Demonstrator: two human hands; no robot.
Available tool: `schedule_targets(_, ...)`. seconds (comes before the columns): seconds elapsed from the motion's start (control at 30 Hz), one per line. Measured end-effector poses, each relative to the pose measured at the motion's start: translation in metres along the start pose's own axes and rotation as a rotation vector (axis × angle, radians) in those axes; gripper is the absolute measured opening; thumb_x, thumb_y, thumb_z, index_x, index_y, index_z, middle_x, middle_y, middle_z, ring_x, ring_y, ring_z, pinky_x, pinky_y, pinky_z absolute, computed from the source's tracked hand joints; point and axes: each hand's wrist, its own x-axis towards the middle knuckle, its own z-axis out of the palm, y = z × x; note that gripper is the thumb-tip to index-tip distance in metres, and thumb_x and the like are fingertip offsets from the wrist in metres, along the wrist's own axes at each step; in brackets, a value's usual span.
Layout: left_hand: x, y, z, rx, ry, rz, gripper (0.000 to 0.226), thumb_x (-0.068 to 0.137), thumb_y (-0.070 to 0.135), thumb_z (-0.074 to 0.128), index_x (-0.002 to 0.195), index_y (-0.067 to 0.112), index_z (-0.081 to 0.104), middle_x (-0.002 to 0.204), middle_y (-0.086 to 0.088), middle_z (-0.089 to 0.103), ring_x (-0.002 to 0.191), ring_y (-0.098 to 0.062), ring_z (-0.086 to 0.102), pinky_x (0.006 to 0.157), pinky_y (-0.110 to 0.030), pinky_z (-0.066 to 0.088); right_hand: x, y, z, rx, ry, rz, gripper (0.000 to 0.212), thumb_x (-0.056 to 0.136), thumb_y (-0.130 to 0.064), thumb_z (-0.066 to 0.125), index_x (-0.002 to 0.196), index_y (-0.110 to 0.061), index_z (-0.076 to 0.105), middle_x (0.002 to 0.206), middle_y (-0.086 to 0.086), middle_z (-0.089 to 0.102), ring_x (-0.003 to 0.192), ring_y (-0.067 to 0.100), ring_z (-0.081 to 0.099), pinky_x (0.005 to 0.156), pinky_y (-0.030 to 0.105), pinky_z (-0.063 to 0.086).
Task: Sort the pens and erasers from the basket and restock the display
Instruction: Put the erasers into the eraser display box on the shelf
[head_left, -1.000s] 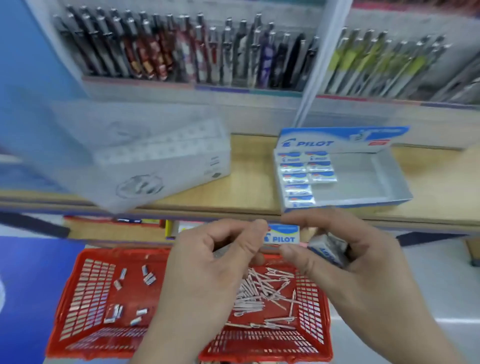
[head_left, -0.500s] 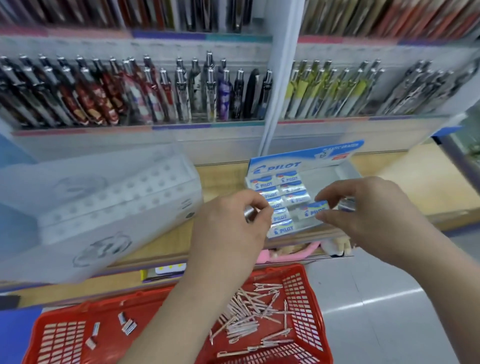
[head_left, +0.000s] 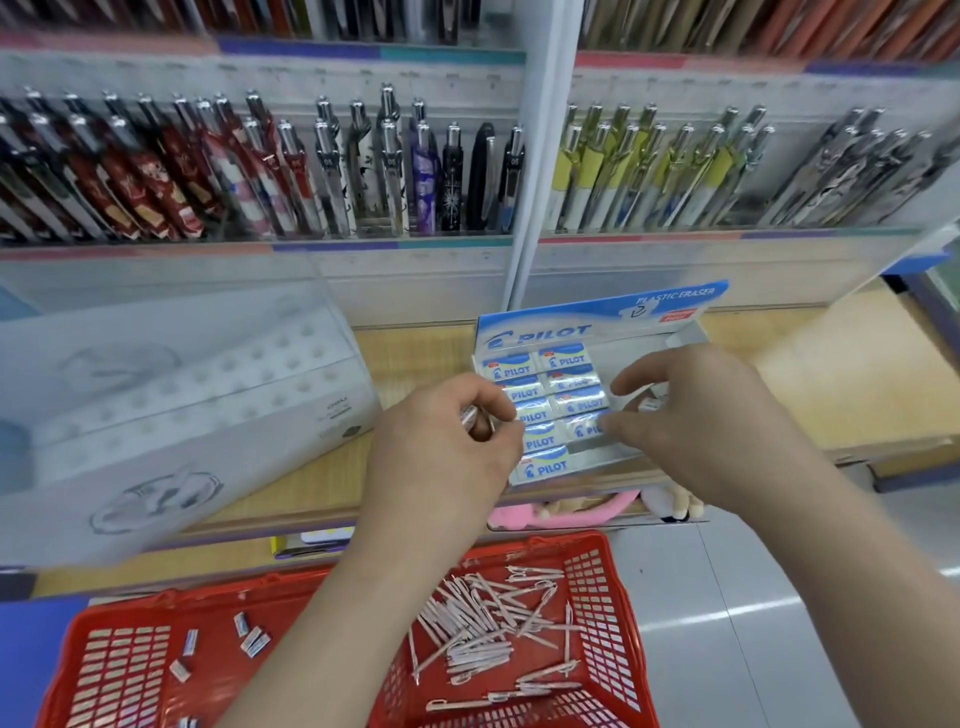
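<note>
Pinching a fourth eraser (head_left: 582, 427) into the right column of the eraser box (head_left: 602, 312), the right hand (head_left: 711, 426) is completing nine: five left, four right. Just left of the box, the left hand (head_left: 441, 447) is curling round one shiny piece (head_left: 469, 417). Below the box, the red basket (head_left: 550, 545) is holding at least five loose erasers (head_left: 254, 642) and a heap of pens (head_left: 478, 623) too tangled to count.

Wooden shelf (head_left: 415, 353) – clear plastic display case (head_left: 182, 405) at left, Pilot eraser display box (head_left: 597, 317) right of it, apart – bare wood farther right.

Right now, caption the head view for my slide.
Right hand pinches a blue-and-white wrapped eraser in the cardboard display tray; left hand grips a shiny item above the red plastic basket.
</note>
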Motion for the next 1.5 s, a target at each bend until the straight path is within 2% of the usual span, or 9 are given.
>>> schedule_targets(0.23, -0.001, 0.005, 0.002, 0.006, 0.018, -0.048, 0.013, 0.072, 0.016, 0.074, 0.067, 0.025, 0.066, 0.049, 0.017, 0.055, 0.043, 0.002, 0.047, 0.044, -0.008, 0.031, 0.006, -0.001, -0.014, -0.020, -0.215, -0.087, 0.020, 0.072, -0.035, 0.079, 0.088, -0.029, 0.068, 0.084, -0.008, 0.062, 0.072, 0.005, 0.054, 0.047, 0.020, 0.040)
schedule_targets(0.4, -0.002, 0.012, 0.000, 0.039, 0.002, -0.080, 0.011, 0.075, 0.017, 0.074, 0.069, 0.023, 0.067, 0.046, 0.012, 0.054, 0.030, -0.002, 0.039, 0.035, -0.011, 0.027, 0.011, 0.004, -0.009, -0.054, -0.176, -0.153, 0.023, 0.071, -0.037, 0.079, 0.088, -0.028, 0.067, 0.094, -0.004, 0.066, 0.083, 0.013, 0.057, 0.064, 0.027, 0.046)
schedule_targets(0.5, -0.004, 0.014, -0.004, 0.092, 0.045, -0.037, 0.008, 0.077, 0.022, 0.072, 0.074, 0.028, 0.068, 0.061, 0.013, 0.065, 0.050, 0.001, 0.055, 0.047, -0.010, 0.037, 0.011, 0.011, -0.010, 0.014, -0.118, -0.187, 0.025, 0.075, -0.047, 0.073, 0.093, -0.034, 0.061, 0.087, -0.011, 0.059, 0.072, 0.003, 0.051, 0.056, 0.015, 0.038)
schedule_targets(0.6, -0.013, 0.025, -0.016, -0.013, 0.197, 0.020, 0.008, 0.080, 0.025, 0.066, 0.076, 0.031, 0.069, 0.069, 0.026, 0.065, 0.065, 0.008, 0.057, 0.056, -0.004, 0.037, 0.006, 0.016, -0.013, 0.401, -0.014, -0.175, 0.030, 0.082, -0.055, 0.058, 0.089, -0.026, 0.060, 0.065, -0.013, 0.055, 0.055, 0.000, 0.050, 0.050, 0.016, 0.038)
schedule_targets(0.7, -0.030, 0.052, -0.014, -0.183, 0.068, 0.052, 0.002, 0.077, 0.031, 0.070, 0.076, 0.032, 0.072, 0.071, 0.027, 0.067, 0.071, 0.011, 0.060, 0.062, 0.001, 0.038, -0.014, 0.011, -0.018, 1.096, -0.214, 0.062, 0.038, 0.087, -0.053, 0.050, 0.087, -0.017, 0.062, 0.064, -0.001, 0.054, 0.043, 0.009, 0.042, 0.040, 0.019, 0.034)
schedule_targets(0.9, -0.046, 0.070, 0.016, -0.264, -0.125, 0.077, 0.007, 0.071, 0.028, 0.076, 0.076, 0.031, 0.072, 0.067, 0.013, 0.068, 0.065, 0.002, 0.064, 0.058, -0.003, 0.042, -0.031, 0.007, -0.010, 1.356, -0.414, 0.213, 0.047, 0.078, -0.065, 0.046, 0.088, -0.021, 0.060, 0.063, 0.009, 0.056, 0.046, 0.017, 0.044, 0.042, 0.016, 0.031)
schedule_targets(1.03, -0.048, 0.073, 0.018, -0.700, -0.117, -0.116, 0.013, 0.070, 0.023, 0.070, 0.078, 0.013, 0.072, 0.056, 0.002, 0.064, 0.039, -0.005, 0.051, 0.043, -0.012, 0.038, -0.035, 0.016, -0.013, 1.585, -0.529, 0.093, 0.046, 0.073, -0.058, 0.053, 0.094, -0.018, 0.060, 0.063, 0.006, 0.053, 0.042, 0.012, 0.040, 0.037, 0.017, 0.031)
schedule_targets(1.2, -0.054, 0.074, 0.020, -0.938, -0.072, -0.277, 0.010, 0.069, 0.023, 0.067, 0.073, 0.014, 0.068, 0.063, -0.005, 0.057, 0.039, -0.009, 0.027, 0.036, -0.014, 0.021, -0.043, 0.027, -0.006, 1.630, -0.456, -0.065, 0.035, 0.059, -0.007, 0.077, 0.093, -0.012, 0.069, 0.076, 0.012, 0.066, 0.057, 0.014, 0.062, 0.047, 0.019, 0.040)
schedule_targets(1.5, -0.069, 0.067, 0.022, -0.638, -0.077, -0.098, 0.024, 0.067, 0.023, 0.082, 0.075, 0.015, 0.062, 0.061, -0.005, 0.067, 0.040, -0.003, 0.053, 0.042, -0.008, 0.037, -0.047, 0.028, -0.004, 1.546, -0.426, 0.052, 0.025, 0.075, -0.025, 0.061, 0.079, -0.003, 0.072, 0.059, 0.012, 0.055, 0.041, 0.011, 0.043, 0.039, 0.016, 0.033)
